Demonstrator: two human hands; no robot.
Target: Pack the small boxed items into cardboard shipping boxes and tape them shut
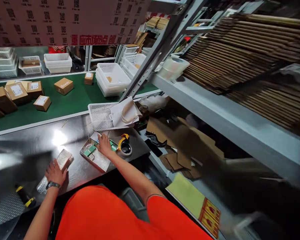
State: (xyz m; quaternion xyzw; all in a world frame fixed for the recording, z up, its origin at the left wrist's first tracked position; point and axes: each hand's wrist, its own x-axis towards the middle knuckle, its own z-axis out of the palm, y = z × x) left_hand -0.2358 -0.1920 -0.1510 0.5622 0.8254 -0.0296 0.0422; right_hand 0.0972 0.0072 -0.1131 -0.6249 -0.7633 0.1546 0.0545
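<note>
My left hand [54, 172] lies on a bubble-wrapped packet [62, 159] on the dark shiny table [27, 143], fingers curled over its near end; a watch is on that wrist. My right hand [104, 145] reaches forward onto a flat clear-wrapped tray of small green items [93, 153], fingers bent down onto it. A yellow and black tape dispenser [125, 144] sits just right of that hand. What the right fingers grip, if anything, is hidden.
A white mesh basket [100, 115] with paper and a bag stands behind the tray. A green conveyor [70, 100] carries several small cardboard boxes [63, 85] and white bins [112, 78]. At right a grey shelf [215, 110] holds flat cardboard stacks; scraps lie beneath.
</note>
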